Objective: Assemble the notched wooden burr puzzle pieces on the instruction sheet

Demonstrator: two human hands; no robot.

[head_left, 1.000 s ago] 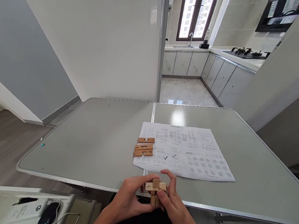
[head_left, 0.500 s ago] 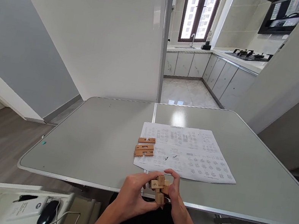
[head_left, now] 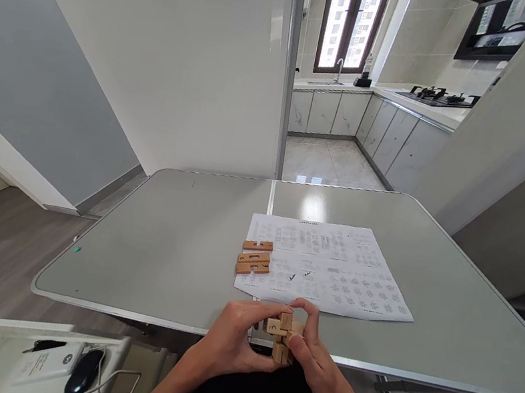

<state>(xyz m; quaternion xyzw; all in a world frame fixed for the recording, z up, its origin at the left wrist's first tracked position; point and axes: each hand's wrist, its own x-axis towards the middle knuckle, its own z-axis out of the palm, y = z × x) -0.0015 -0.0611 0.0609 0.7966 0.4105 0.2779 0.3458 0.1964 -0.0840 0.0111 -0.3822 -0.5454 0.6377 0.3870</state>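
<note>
Both hands meet over the near edge of the surface [head_left: 156, 252]. The left hand [head_left: 232, 340] and right hand [head_left: 314, 361] are clamped around a partly built wooden block puzzle [head_left: 281, 335], held between them just above the edge. Ahead and slightly left lie 3 loose wooden pieces [head_left: 253, 258], long axes crosswise, overlapping an instruction sheet [head_left: 355, 274]. Bare surface spreads left.

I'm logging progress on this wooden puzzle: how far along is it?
Done: several notched wooden blocks are interlocked in a partly built wooden puzzle cluster. In hand: left hand and right hand grip it. Left: three loose wooden pieces lie beside the printed instruction sheet.
</note>
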